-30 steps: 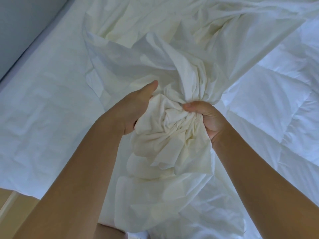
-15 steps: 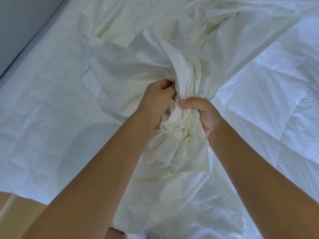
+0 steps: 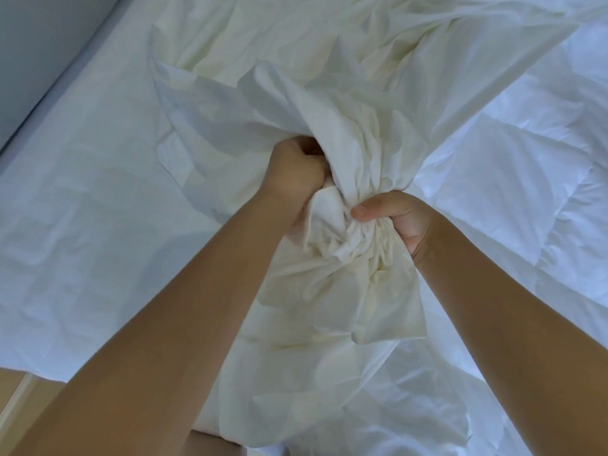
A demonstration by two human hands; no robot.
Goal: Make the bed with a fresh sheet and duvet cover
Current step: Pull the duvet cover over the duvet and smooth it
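I see the cream duvet cover (image 3: 345, 143) bunched and creased at mid-bed, with the left hand (image 3: 294, 174) and right hand (image 3: 398, 218) both clenched around it, side by side. It fans out far and right over the quilted duvet (image 3: 513, 192). The wrinkled sheet (image 3: 82, 209) spreads left to the grey wall (image 3: 39, 44), and wooden floor (image 3: 19, 403) shows near left.

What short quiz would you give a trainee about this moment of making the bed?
1. True or false: the left hand and the right hand both grip the bunched cream duvet cover.
2. The quilted duvet lies: A) to the left of the hands, B) to the right of the hands, C) on the floor.
3. Which hand grips the cover farther from the person?

Key: 1 true; 2 B; 3 the left hand.
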